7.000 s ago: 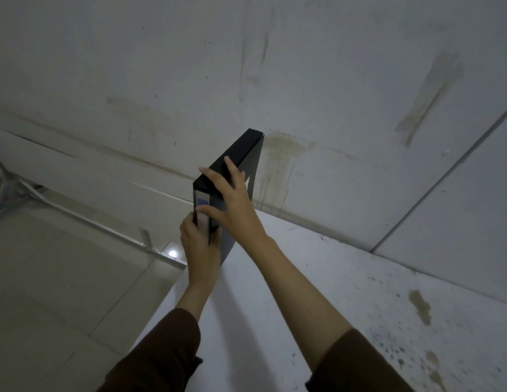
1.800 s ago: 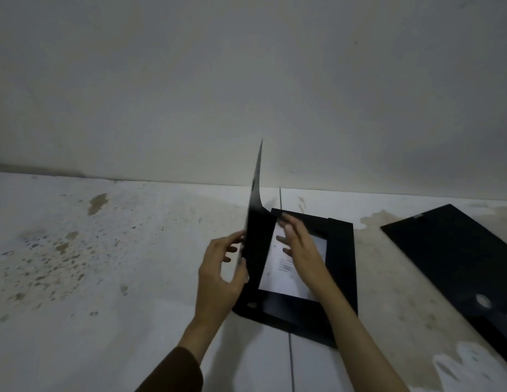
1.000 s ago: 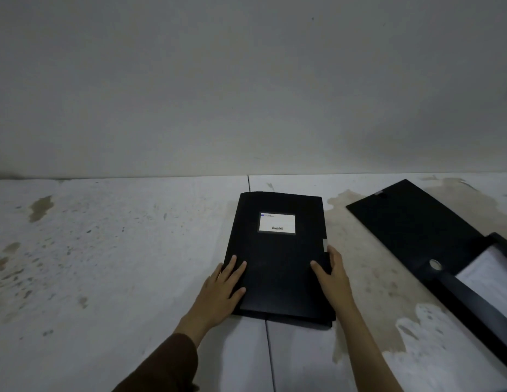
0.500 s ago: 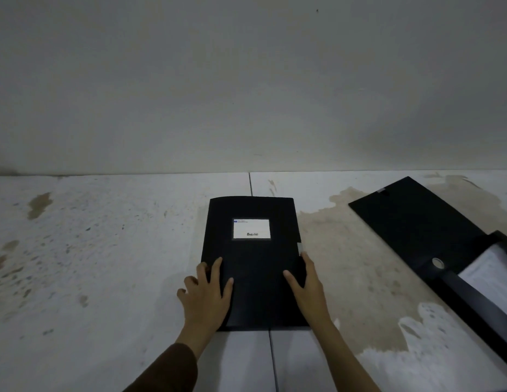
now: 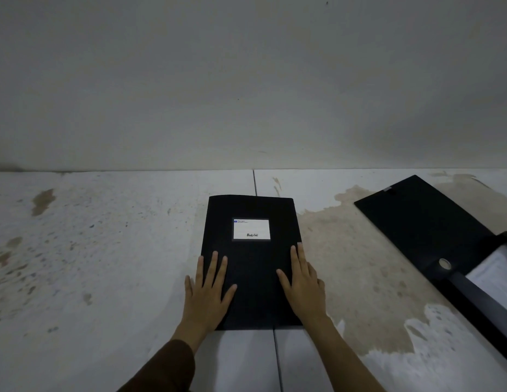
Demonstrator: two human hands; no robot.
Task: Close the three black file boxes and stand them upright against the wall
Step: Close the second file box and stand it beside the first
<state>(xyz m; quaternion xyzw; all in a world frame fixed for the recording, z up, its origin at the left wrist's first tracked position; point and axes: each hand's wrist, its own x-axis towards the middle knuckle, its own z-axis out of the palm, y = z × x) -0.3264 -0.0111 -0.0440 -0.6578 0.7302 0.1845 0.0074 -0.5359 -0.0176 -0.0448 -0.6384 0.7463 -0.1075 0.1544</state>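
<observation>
Closed file box (image 5: 251, 261) flat on the stained surface (image 5: 105, 250), short of the wall (image 5: 246, 80). Left hand (image 5: 208, 295) and right hand (image 5: 302, 287) pressing flat at 7 and 5 o'clock of the lid, grip released on both. Open file box (image 5: 433, 230) lying at 3 o'clock. Probably light, stiff, smooth plastic; best pinched along both long edges, then tipped upright.
</observation>
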